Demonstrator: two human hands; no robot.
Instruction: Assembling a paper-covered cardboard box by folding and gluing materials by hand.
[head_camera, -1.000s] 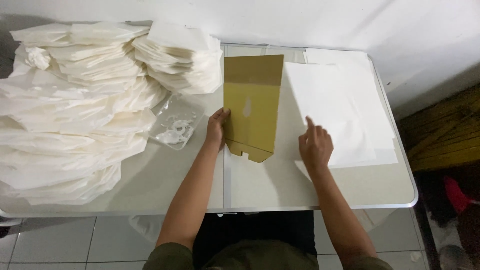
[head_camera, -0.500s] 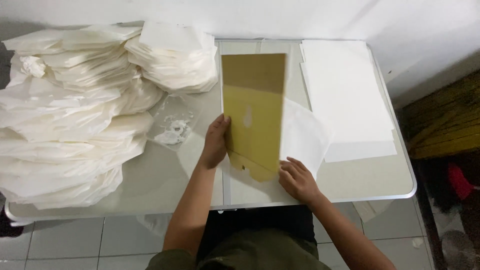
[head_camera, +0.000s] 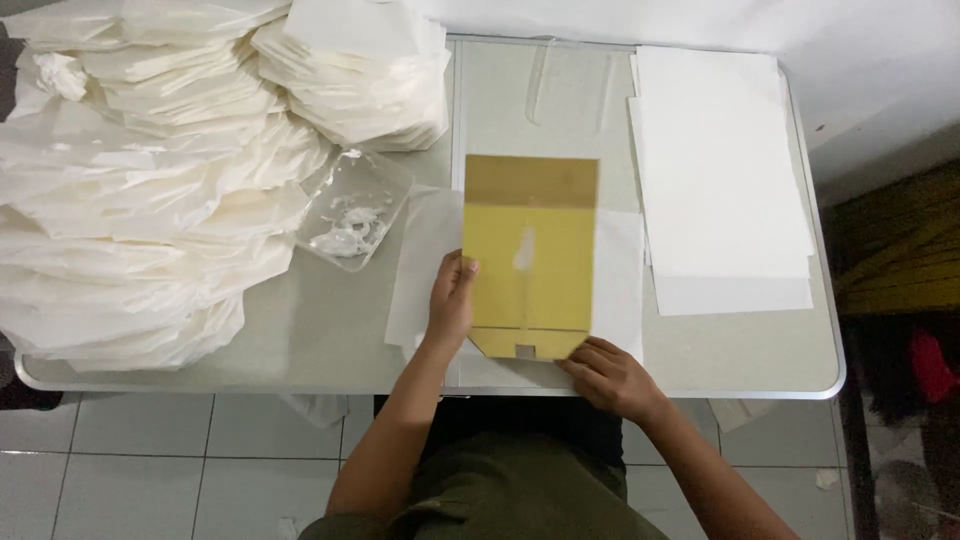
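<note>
At the centre of the frame, a mustard-yellow rectangular cardboard template (head_camera: 530, 260) lies on a thin translucent white paper sheet (head_camera: 420, 260) spread over the grey counter (head_camera: 300, 330). The left hand (head_camera: 452, 300) presses the template's left edge, its grip flat with fingers together, clamping nothing. The right hand (head_camera: 605, 375) rests at the lower right corner, fingers loosely curled on the sheet, its grip likewise closed round nothing.

White sheet (head_camera: 620, 290): shifted from right stack to centre, now flat beneath brown card template (head_camera: 528, 255). Right hand (head_camera: 610, 375): moved from stack side to template's bottom edge.
</note>
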